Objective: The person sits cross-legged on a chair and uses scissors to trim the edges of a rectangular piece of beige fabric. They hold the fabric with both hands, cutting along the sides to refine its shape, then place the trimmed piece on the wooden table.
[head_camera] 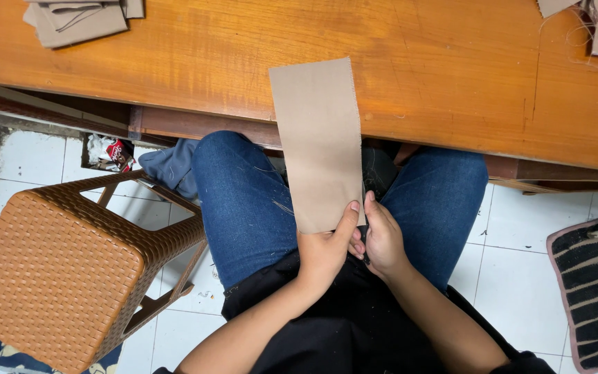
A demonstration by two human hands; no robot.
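Left hand [323, 251], right hand [383, 239] pinch tan fabric strip [320, 145] above lap.

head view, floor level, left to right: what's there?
Brown woven stool → left leg in jeans → left hand → right hand → right leg in jeans → striped mat.
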